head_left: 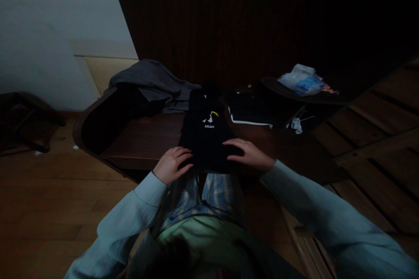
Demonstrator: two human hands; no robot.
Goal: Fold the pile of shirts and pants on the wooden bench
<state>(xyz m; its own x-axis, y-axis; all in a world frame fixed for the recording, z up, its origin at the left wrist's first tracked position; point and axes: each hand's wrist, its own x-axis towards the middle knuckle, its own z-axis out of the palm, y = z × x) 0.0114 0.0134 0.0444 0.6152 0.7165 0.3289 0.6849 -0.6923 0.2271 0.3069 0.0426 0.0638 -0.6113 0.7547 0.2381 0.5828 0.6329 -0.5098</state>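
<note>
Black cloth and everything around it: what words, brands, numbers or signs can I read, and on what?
"IKUP", perhaps: white letters on the black cloth, too blurred to be sure of each one.
Plastic bag: any print on it is too blurred to read.
Nothing else is readable.

We wear long, pale blue-green sleeves (pixel 131 213), their cuffs (pixel 159 188) just behind our left hand (pixel 172 165) and right hand (pixel 250 154); below both are a light green top (pixel 199 232) and blue plaid bottoms (pixel 218 192).
</note>
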